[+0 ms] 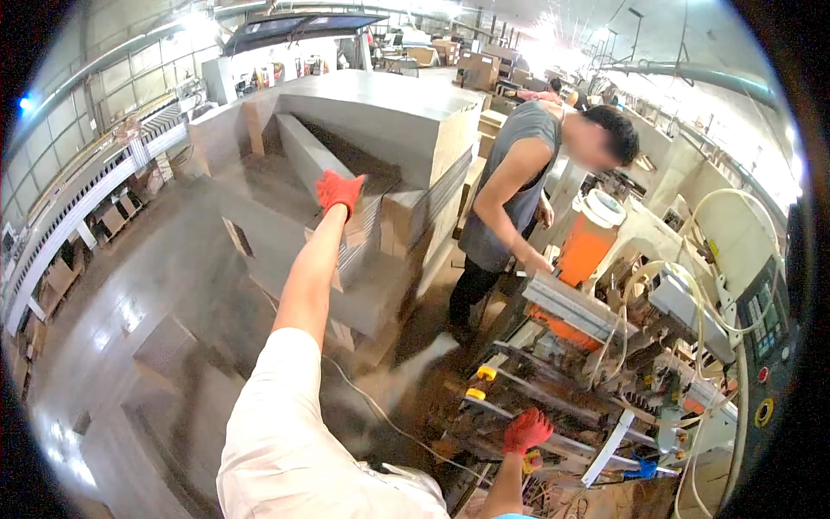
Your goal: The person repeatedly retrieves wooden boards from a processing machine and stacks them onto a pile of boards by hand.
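Note:
My left hand (339, 192), in a red glove, stretches far out to a stack of grey panels. Its fingers are closed at the near end of a long grey board (309, 149) that lies slanted in the stack. In another red glove, my right hand (526, 431) is low over the machine's metal rails (562, 443), with its fingers curled. Whatever may be in them is hidden. Just beneath that wrist is a yellow machine part (532, 461). A white flat bar (609, 448) lies to the right of this hand.
A co-worker (524, 173) leans over the machine's far side, one hand by the orange machine housing (588, 240). Large grey panel stacks (380, 93) stand ahead. A control panel (764, 320) and looping pale hoses (692, 285) are at right. A cable (380, 411) trails across the floor.

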The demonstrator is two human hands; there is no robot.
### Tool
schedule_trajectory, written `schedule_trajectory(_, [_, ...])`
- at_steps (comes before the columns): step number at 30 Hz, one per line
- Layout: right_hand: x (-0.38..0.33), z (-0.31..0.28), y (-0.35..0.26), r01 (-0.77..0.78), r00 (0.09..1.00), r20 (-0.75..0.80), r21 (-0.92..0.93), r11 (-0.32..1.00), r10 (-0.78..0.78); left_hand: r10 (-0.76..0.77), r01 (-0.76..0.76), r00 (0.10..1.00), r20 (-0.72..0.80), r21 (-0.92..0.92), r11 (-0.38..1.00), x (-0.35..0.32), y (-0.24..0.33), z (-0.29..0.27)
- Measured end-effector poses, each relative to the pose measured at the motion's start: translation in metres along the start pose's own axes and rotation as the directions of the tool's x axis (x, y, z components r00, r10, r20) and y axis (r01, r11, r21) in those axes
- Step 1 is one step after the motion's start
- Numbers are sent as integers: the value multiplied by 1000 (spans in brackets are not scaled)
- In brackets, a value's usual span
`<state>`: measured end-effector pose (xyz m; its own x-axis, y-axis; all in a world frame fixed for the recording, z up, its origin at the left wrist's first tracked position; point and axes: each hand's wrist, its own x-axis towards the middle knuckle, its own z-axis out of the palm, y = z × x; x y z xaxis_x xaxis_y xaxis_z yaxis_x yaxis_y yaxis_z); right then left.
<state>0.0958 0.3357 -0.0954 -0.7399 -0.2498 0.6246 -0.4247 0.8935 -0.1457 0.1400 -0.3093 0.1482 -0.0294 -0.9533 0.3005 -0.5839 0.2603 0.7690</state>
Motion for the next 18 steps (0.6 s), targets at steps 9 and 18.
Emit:
schedule_trajectory(9, [6,-8,3,-4,999,-41,65,998,7,-224,328,929,294,-376,867,-36,-2,-12])
schedule_trajectory(18, [13,3,-6,91,989,-126,87,992,-79,245,402,826,508,-835,375,-236,-46,-95])
